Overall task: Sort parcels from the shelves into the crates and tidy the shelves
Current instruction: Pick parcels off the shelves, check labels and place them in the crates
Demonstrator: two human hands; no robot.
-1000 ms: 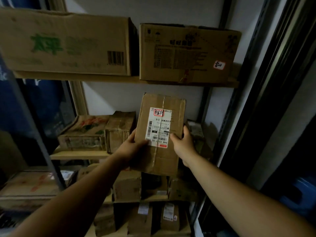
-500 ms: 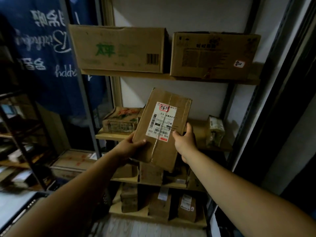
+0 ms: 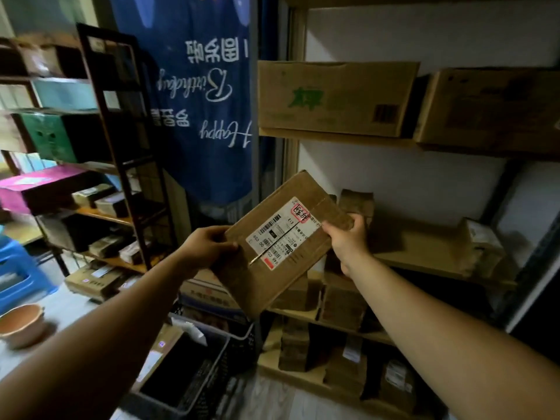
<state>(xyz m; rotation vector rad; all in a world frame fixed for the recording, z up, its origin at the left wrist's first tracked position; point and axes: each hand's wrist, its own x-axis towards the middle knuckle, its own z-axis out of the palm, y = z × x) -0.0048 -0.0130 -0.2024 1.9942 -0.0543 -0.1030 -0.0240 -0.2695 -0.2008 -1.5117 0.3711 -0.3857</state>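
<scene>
A flat brown cardboard parcel (image 3: pixel 272 268) with a white shipping label and a red stamp hangs tilted in the air in front of the wooden shelves (image 3: pixel 424 262). My left hand (image 3: pixel 206 247) grips its lower left edge, thumb on the front face. My right hand (image 3: pixel 348 241) holds its upper right edge with fingers curled behind. Below the parcel, on the floor, stands a dark plastic crate (image 3: pixel 212 359) that holds some parcels.
Two large cartons (image 3: pixel 333 98) sit on the upper shelf. Small parcels (image 3: pixel 342 301) fill the lower shelves, and one (image 3: pixel 481 241) stands at the middle shelf's right end. A dark rack (image 3: pixel 121 153) with boxes, a blue stool (image 3: pixel 18 268) and an orange bowl (image 3: pixel 21 322) lie left.
The parcel has come away from the shelf, swung left and tilted further. My view has turned left and down, bringing the crate, rack and stool into sight.
</scene>
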